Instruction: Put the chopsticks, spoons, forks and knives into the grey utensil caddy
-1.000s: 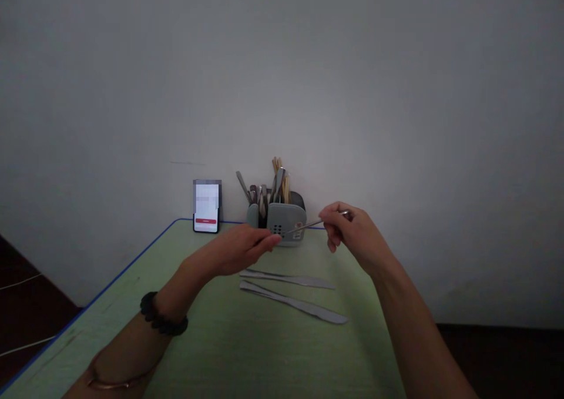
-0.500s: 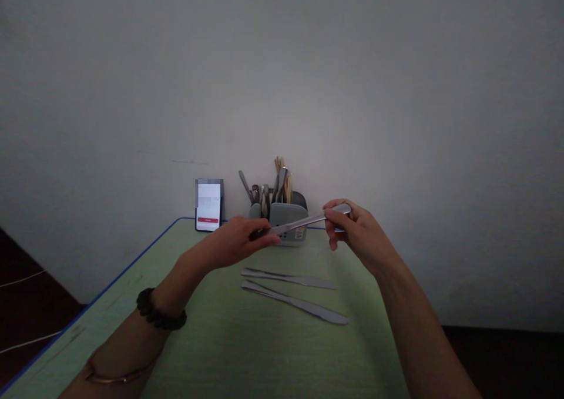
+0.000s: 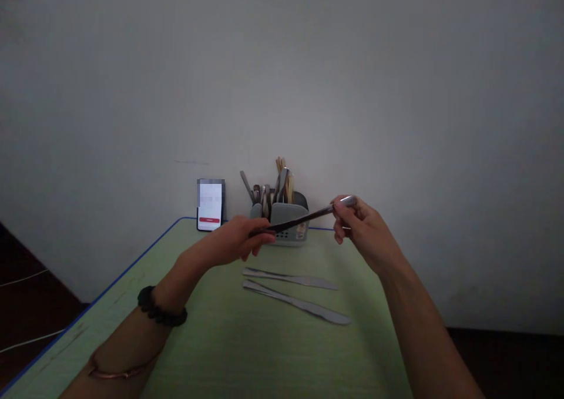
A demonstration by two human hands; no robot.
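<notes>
Between my two hands a metal table knife [image 3: 304, 218] is held in the air, slanting up to the right in front of the cutlery holder. My left hand [image 3: 238, 237] pinches the blade end between thumb and fingers, which hide its tip. At the handle end, my right hand [image 3: 363, 228] is closed round the knife, with the handle's end poking out past the fingers. Below them two more table knives lie on the table with blades to the right: an upper knife [image 3: 288, 278] and a lower knife [image 3: 295, 302]. Neither hand touches these.
A grey cutlery holder [image 3: 288, 215] with several utensils and wooden chopsticks [image 3: 289, 187] stands against the wall. To its left a lit phone [image 3: 210, 206] leans upright. The green table [image 3: 247, 352] has a blue edge.
The held knife has turned, its face now darker. My right hand has shifted slightly right and the handle end sits a little higher. The two lying knives stay put.
</notes>
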